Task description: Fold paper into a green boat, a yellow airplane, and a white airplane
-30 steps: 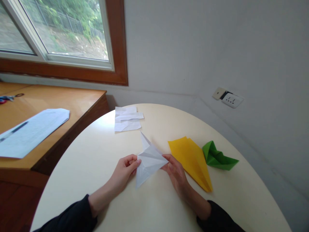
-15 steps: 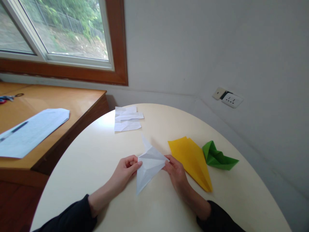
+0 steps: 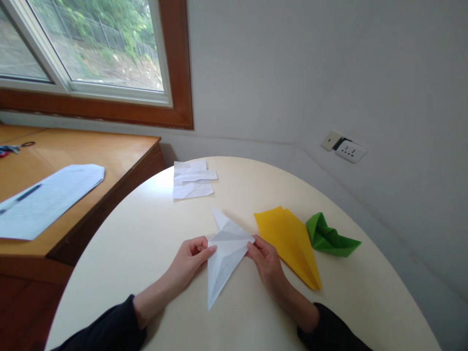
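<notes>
A white folded paper (image 3: 224, 253), creased into a pointed kite shape, lies low over the round cream table (image 3: 146, 243). My left hand (image 3: 192, 258) pinches its left corner. My right hand (image 3: 265, 261) pinches its right corner. One point of the paper aims toward me, the other away. Just right of my right hand lies a yellow folded paper plane (image 3: 290, 243), and beyond it a green folded paper shape (image 3: 329, 239).
Crumpled white paper pieces (image 3: 192, 180) lie at the table's far side. A wooden desk (image 3: 91, 156) on the left holds a printed sheet (image 3: 44, 195) and scissors (image 3: 14, 146). A wall socket (image 3: 345, 146) is on the right wall; a window is above the desk.
The white paper has been lowered and flattened toward the table, its near point now reaching further toward me. Both hands kept their hold and barely shifted.
</notes>
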`<action>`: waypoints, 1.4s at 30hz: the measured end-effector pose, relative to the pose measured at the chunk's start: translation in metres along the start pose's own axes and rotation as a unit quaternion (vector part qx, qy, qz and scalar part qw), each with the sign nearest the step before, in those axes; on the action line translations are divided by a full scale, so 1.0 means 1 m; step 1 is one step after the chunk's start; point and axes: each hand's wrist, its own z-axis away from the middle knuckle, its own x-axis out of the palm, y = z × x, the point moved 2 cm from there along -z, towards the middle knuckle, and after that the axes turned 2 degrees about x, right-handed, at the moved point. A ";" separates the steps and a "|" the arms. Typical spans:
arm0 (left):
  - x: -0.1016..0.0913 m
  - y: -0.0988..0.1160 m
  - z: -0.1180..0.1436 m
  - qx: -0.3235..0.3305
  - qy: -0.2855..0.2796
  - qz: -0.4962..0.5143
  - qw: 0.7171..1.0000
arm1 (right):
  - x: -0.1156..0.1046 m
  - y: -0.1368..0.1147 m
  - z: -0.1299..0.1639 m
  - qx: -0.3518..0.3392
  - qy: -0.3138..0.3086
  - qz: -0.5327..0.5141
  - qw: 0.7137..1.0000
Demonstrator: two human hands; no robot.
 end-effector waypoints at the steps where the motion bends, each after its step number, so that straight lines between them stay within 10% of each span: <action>1: 0.000 -0.001 0.000 0.001 -0.003 -0.003 1.000 | 0.000 -0.001 0.000 0.001 0.002 0.003 1.000; 11: 0.000 -0.002 -0.001 0.030 -0.005 -0.026 0.999 | 0.000 -0.008 0.002 -0.020 0.023 0.053 0.998; 20: -0.001 0.007 -0.003 0.124 0.079 -0.019 0.989 | 0.001 -0.009 0.010 -0.174 0.021 0.155 0.972; 27: 0.004 0.011 0.000 0.061 0.032 0.041 0.997 | 0.003 -0.016 0.013 -0.211 -0.017 0.171 0.962; 34: -0.002 0.004 0.000 0.028 0.060 0.097 0.993 | 0.000 -0.014 0.013 -0.159 -0.039 0.119 0.979; 42: -0.009 0.008 -0.005 -0.088 0.051 0.115 0.988 | -0.007 0.007 -0.007 0.025 0.081 -0.107 0.991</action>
